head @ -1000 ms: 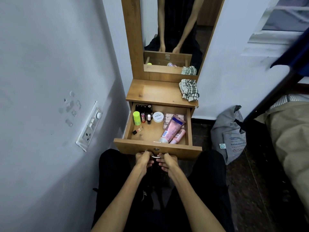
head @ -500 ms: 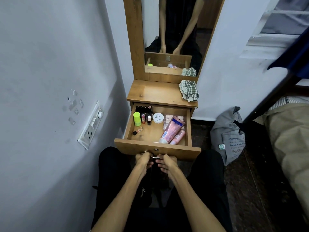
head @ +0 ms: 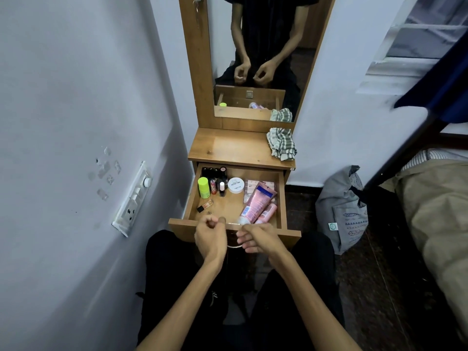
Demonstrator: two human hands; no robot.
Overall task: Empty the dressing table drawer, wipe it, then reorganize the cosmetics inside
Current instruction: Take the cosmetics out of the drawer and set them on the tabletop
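The drawer (head: 229,207) stands pulled out at frame centre, beneath the top of the table (head: 235,148). Its front panel is largely covered by the hands; only a short arc of the metal handle (head: 234,246) shows between them.

Contents, rear to front:
- A row of dark bottles (head: 212,171) along the back wall, partly in shadow; labels unreadable.
- A lime-green bottle (head: 203,187) upright at rear left, with small nail-polish bottles (head: 218,188) just beside it.
- A white round jar (head: 236,185), lid up; the lid print is too small to read reliably.
- A pink flat package (head: 253,186), partly covered by a pink tube (head: 256,202) lying diagonally. A second, smaller pink tube (head: 266,213) lies beside it; both cap ends are hidden behind the right hand.
- A small vial (head: 205,205) lying on its side at front left.

The left hand (head: 210,236) hovers over the drawer's front edge, fingers curled, holding nothing visible. The right hand (head: 258,238) sits in front of the panel, fingers loosely curled above the handle; contact with the handle cannot be confirmed. The hands are apart.

A checked cloth (head: 282,143) lies bunched at the right rear of the table top. The mirror (head: 260,59) above is cut off at the top edge. A grey bag (head: 342,211) rests on the floor at right; a bed (head: 435,211) is cut off at the right edge. A switch plate (head: 133,198) is on the left wall.
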